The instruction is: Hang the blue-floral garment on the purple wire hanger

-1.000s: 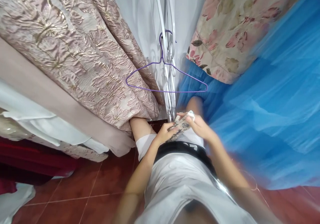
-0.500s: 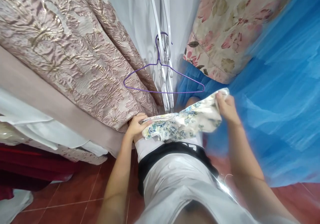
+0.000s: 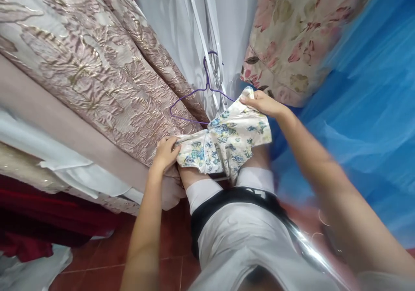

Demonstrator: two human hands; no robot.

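Note:
Between my two hands stretches a small white garment (image 3: 223,137) with blue, green and yellow flowers; its exact kind is hard to make out. My left hand (image 3: 166,153) grips its left end. The upper right corner is pinched between the thumb and fingers of my right hand (image 3: 264,103), which is higher than the left. Just behind the cloth hangs a purple wire hanger (image 3: 191,93), hooked by white straps (image 3: 212,31). The garment hides the hanger's right arm and part of its lower bar.
On the left hangs pink and gold brocade fabric (image 3: 106,75), above white and dark red cloth (image 3: 42,215). Beige floral fabric (image 3: 288,36) and large blue fabric (image 3: 363,122) hang on the right. Red tiles (image 3: 155,252) cover the floor.
My right hand has moved up and left, raising the garment's right end in front of the hanger. My left hand has shifted slightly left and up, still holding its end.

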